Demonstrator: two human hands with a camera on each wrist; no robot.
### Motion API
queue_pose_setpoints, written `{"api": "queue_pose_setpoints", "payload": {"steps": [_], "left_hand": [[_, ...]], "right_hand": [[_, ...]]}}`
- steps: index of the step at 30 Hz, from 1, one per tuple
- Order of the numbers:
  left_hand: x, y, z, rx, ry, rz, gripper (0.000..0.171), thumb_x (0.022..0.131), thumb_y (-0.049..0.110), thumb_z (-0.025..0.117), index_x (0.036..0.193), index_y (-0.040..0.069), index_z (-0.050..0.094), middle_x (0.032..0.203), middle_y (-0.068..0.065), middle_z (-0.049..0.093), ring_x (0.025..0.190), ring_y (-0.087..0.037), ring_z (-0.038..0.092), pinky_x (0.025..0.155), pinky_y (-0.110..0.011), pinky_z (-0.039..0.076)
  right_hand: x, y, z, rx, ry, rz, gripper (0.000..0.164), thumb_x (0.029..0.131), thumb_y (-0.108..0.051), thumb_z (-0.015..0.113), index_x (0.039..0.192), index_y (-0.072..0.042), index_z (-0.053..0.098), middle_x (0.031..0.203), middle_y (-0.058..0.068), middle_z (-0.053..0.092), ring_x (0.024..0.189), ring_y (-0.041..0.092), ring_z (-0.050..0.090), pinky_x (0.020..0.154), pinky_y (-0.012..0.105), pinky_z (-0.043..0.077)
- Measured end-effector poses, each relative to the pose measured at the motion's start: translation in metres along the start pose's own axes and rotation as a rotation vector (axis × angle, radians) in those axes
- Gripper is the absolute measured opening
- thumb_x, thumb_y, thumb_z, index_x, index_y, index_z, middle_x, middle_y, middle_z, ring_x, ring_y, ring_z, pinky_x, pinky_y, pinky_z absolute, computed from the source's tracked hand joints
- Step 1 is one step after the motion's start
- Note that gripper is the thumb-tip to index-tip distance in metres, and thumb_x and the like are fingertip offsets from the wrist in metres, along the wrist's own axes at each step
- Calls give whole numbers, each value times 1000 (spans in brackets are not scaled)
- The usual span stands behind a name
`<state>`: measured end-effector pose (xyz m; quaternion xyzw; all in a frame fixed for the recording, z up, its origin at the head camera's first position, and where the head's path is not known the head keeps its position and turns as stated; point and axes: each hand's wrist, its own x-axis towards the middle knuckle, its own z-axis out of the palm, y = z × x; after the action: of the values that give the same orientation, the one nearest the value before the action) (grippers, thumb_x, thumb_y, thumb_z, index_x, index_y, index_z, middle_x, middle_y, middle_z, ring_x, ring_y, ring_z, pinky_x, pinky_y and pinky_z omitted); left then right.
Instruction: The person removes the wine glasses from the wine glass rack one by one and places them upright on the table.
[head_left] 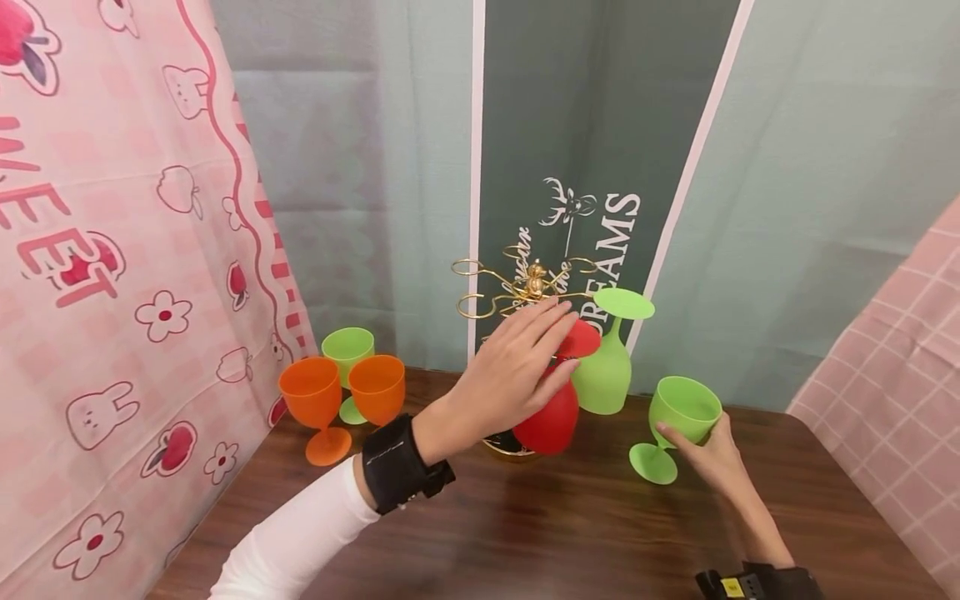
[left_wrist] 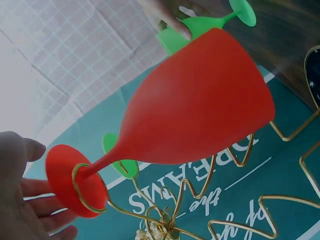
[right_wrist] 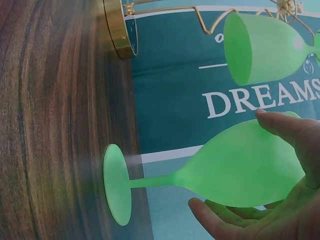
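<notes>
A red plastic goblet (head_left: 551,421) hangs upside down by its foot from a loop of the gold wire rack (head_left: 534,279). My left hand (head_left: 517,367) is at the foot of that goblet, fingers extended; in the left wrist view, the thumb stands apart from the red foot (left_wrist: 60,177). Behind it a green goblet (head_left: 607,375) also hangs inverted from the rack. On the right, my right hand (head_left: 716,454) grips another green goblet (right_wrist: 245,165) around its bowl, foot downward. Whether this foot touches the table cannot be told.
Two orange goblets (head_left: 310,393) and one green goblet (head_left: 348,343) stand upright at the table's left. The rack's round gold base (head_left: 510,454) is partly hidden behind the red goblet. Curtains enclose the brown wooden table (head_left: 480,542) at the back and sides.
</notes>
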<state>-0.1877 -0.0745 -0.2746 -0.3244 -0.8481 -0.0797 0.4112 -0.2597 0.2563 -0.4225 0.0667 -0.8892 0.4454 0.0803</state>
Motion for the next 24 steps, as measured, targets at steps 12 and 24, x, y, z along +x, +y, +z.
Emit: {"api": "queue_pose_setpoints", "payload": {"steps": [12,24], "left_hand": [[11,6,8,49,-163,10,41,105,30,57,140,10,63,142,-9,65,137,-22,58,120,-33,38],[13,5,12,101,-171,-15,41,104,27,59,141,10,62,144,-9,63,139,-23,56,120,-35,38]], "right_hand": [[0,-2,-2,-9,-16,-10,85,95,-30,73,154,1,20,132,22,50,98,-2,52,80,26,46],[-3,-7,-4,22,-81,120,102,96,-38,69,159,1,0,144,33,36,129,47,44,99,57,42]]}}
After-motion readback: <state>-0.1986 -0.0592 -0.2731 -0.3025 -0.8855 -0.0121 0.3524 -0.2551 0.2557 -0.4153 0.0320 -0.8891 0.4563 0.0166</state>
